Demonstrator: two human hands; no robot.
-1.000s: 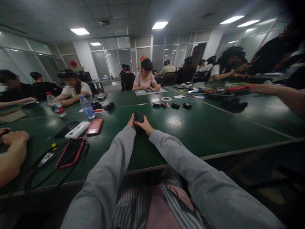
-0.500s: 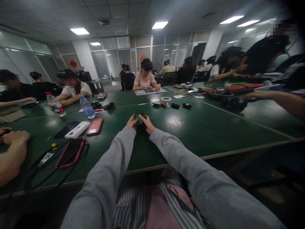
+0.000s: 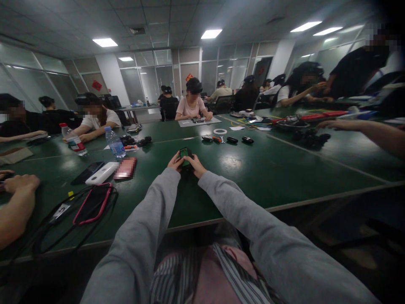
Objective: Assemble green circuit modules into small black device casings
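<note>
Between my two hands, above the green table (image 3: 253, 177), is a small black device with a green circuit board (image 3: 185, 153) showing on its face. My left hand (image 3: 175, 161) grips its left side, the thumb lying toward the board. From the right, my right hand (image 3: 197, 166) closes on it, with the thumb across the front. The fingers behind the device are hidden. Beyond my hands lie several small black handheld items (image 3: 232, 139), an orange-and-silver tool (image 3: 220, 139) and a white ring like a tape roll (image 3: 220, 131).
On the left are two plastic bottles (image 3: 114, 142), a white case (image 3: 101, 173), a pink phone (image 3: 125, 168), a pink-rimmed phone (image 3: 92, 204) and black cables (image 3: 41, 228). Another person's hand (image 3: 22, 184) is at the left edge, a co-worker's arm (image 3: 357, 128) at the right. Someone sits opposite (image 3: 190, 105).
My right thumb has moved inward across the front of the device, and the device's tilt has changed slightly. At the right, a co-worker's hand has lifted from a dark object.
</note>
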